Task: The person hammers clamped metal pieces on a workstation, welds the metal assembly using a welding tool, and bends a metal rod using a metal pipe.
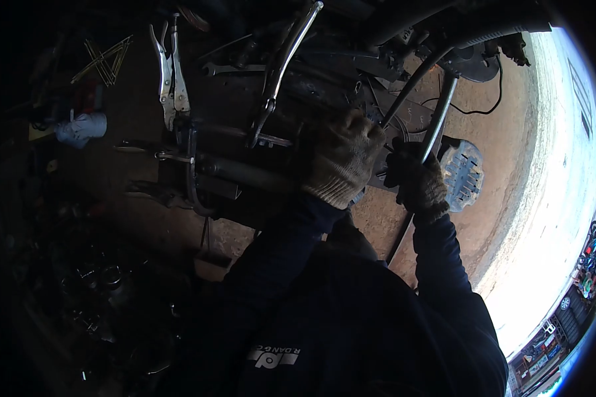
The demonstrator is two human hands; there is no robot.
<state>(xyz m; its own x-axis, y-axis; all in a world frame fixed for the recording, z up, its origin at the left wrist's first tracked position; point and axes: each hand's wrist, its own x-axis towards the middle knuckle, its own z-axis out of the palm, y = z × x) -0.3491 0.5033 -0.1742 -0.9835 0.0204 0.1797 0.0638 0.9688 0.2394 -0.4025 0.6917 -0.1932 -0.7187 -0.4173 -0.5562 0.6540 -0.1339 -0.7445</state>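
Observation:
My left hand point(346, 159), in a worn work glove, is closed in a fist over the dark metalwork; whatever lies inside it is hidden. To its right, my gloved right hand point(417, 178) wraps round a shiny metal tube point(440, 116) that slants up to a dark round part point(477, 63). A dark cable point(414, 83) runs down between the hands. Left of my left hand, a thick pipe point(245, 173) lies on the bench, beside locking pliers point(172, 79) and a long-handled clamp point(285, 63).
A wrench point(235, 69) lies at the back of the bench. More clamps point(155, 152) jut out on the left. A grey slotted pedal-like plate point(462, 175) is just right of my right hand. Farther left on the floor are thin yellowish rods point(106, 59) and a pale container point(83, 128).

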